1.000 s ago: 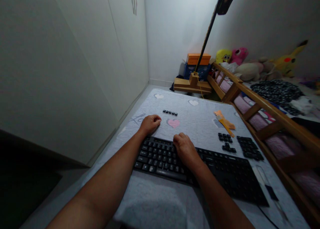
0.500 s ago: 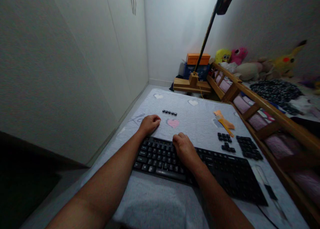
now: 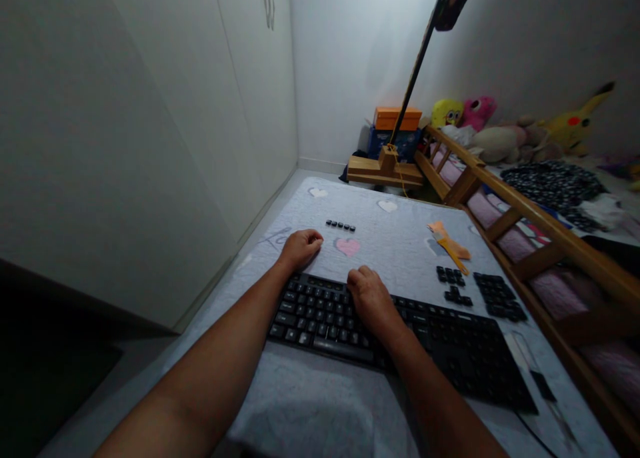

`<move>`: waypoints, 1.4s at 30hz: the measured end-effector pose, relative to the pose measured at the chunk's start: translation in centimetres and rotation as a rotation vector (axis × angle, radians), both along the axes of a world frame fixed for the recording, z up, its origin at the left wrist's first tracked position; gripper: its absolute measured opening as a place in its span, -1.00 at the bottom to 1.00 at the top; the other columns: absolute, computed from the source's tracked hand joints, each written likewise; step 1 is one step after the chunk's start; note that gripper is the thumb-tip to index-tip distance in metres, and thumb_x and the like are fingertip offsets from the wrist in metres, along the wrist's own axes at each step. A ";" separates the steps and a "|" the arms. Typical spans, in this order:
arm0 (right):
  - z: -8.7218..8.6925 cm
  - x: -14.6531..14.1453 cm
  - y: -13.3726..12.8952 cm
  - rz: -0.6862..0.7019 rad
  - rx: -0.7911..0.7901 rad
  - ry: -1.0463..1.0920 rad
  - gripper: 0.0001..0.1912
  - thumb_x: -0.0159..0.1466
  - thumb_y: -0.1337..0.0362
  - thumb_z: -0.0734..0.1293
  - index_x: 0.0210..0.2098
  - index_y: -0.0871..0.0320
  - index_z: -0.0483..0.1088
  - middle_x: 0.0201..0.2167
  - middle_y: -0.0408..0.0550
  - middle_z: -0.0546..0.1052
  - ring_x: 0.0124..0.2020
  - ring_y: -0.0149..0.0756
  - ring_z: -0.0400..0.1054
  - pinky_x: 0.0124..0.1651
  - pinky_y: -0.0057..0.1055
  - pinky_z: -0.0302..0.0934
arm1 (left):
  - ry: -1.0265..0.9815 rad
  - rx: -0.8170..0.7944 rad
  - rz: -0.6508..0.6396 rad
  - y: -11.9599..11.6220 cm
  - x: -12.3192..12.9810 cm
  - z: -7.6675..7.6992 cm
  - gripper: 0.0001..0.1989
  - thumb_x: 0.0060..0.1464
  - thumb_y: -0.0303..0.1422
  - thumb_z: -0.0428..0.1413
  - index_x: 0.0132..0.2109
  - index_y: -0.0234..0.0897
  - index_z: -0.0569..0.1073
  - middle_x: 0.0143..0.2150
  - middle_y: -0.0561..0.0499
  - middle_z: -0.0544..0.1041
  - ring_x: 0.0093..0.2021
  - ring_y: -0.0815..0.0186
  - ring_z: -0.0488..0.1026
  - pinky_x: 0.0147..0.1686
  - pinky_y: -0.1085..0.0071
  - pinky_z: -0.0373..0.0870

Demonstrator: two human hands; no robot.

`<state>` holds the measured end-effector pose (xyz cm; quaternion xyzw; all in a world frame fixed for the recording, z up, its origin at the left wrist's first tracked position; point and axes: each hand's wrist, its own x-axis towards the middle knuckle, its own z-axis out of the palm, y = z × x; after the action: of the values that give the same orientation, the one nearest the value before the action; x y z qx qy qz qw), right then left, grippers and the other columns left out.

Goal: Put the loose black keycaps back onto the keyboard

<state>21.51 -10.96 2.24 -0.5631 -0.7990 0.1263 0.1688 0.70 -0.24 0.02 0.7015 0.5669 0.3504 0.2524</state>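
Observation:
A black keyboard point(image 3: 325, 321) lies across the cloth-covered table, its right part bare of keycaps. Over the keyboard's top edge, my right hand point(image 3: 371, 299) is closed, fingers bent downward and hiding what is under them. My left hand point(image 3: 301, 248) rests on the cloth just behind the keyboard's left end. Its thumb and fingers are pinched together, and whatever may be between them is hidden. Beyond my hands is a short row of loose black keycaps point(image 3: 341, 225).
Grouped keycaps point(image 3: 500, 296) sit on the right, near smaller clusters point(image 3: 450, 275). A yellow-handled brush point(image 3: 453, 253) lies on an orange cloth point(image 3: 438, 229). A wire tool with a black handle point(image 3: 543, 385) lies right of the keyboard. A wooden bed rail point(image 3: 540, 205) borders the table.
Both hands keep nearly the same pose and place over the keyboard and cloth. The whole view has shifted very slightly.

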 end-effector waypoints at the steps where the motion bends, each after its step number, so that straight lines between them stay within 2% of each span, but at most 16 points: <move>1: 0.0 0.0 0.0 -0.002 -0.001 0.005 -0.81 0.38 0.40 0.20 -0.35 0.13 0.35 -0.30 -0.06 0.39 -0.20 -0.26 0.25 -0.16 -0.41 0.06 | -0.002 0.002 -0.002 0.0 0.0 0.0 -0.80 0.04 -0.31 0.08 -0.30 -0.30 0.56 -0.41 0.00 0.58 -0.39 0.29 0.47 -0.33 0.41 0.32; 15: 0.2 0.1 -0.7 0.007 0.048 0.094 -0.93 0.30 0.38 0.28 -0.33 0.13 0.34 -0.28 -0.04 0.42 -0.17 -0.20 0.27 -0.07 -0.32 0.15 | 0.004 0.003 -0.001 0.0 0.0 0.0 -0.80 0.04 -0.32 0.08 -0.29 -0.30 0.57 -0.41 0.00 0.57 -0.40 0.29 0.46 -0.33 0.40 0.32; 25: -0.3 0.4 -0.1 -0.006 0.020 0.120 -0.87 0.27 0.46 0.25 -0.35 0.12 0.36 -0.29 -0.04 0.43 -0.18 -0.22 0.28 -0.09 -0.33 0.15 | -0.003 0.002 0.003 -0.1 0.1 0.1 -0.81 0.04 -0.32 0.08 -0.31 -0.28 0.57 -0.42 0.01 0.58 -0.40 0.29 0.47 -0.34 0.42 0.33; 36: 0.5 0.2 0.0 -0.027 -0.032 0.029 -0.86 0.28 0.46 0.23 -0.32 0.15 0.39 -0.26 -0.01 0.47 -0.18 -0.22 0.30 -0.10 -0.37 0.13 | 0.016 0.006 -0.003 0.1 0.0 -0.1 -0.79 0.04 -0.30 0.08 -0.29 -0.28 0.58 -0.43 0.01 0.57 -0.39 0.29 0.46 -0.35 0.42 0.33; 42: 2.0 0.7 1.3 0.005 -0.111 -0.029 -0.81 0.31 0.42 0.20 -0.34 0.15 0.43 -0.32 -0.01 0.52 -0.27 -0.26 0.34 -0.20 -0.39 0.11 | 0.015 0.008 -0.006 0.0 0.0 -0.1 -0.78 0.06 -0.31 0.07 -0.28 -0.29 0.58 -0.44 0.01 0.56 -0.40 0.29 0.45 -0.35 0.42 0.32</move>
<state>22.17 -9.67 4.21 -0.5714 -0.7945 0.1628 0.1255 0.69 -0.20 -0.10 0.7068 0.5654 0.3465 0.2465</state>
